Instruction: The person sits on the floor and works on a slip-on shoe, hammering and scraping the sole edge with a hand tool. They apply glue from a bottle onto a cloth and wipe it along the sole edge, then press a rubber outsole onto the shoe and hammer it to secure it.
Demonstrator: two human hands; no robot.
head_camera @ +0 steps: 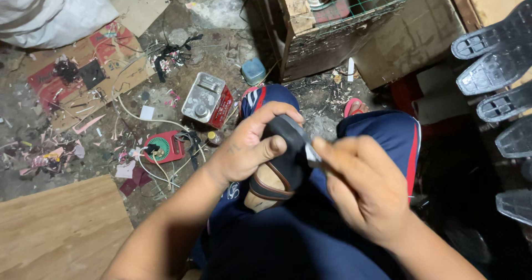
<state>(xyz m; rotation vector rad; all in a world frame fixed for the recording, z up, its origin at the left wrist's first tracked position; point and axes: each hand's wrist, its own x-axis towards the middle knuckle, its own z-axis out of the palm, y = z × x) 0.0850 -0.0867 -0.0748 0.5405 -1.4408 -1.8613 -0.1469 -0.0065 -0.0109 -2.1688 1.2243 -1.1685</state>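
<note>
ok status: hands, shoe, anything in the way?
Left hand gripping black shoe over the lap. Right hand pinching a small metal tool against the shoe's edge. Nothing between hands and shoe; grey soles lie off to the right.

Shoe (pixel 280 166): smooth matt black upper, tan insole. Blade (pixel 312 157): bare shiny metal. Soles (pixel 496 69): dark moulded plastic or rubber, ribbed. Board (pixel 61 230): pale raw wood. Shorts (pixel 377 136): blue cloth. Floor (pixel 221 8): rough, littered concrete.

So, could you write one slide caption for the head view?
Left hand grips a black shoe over the lap; right hand presses a small metal tool against it.
</note>
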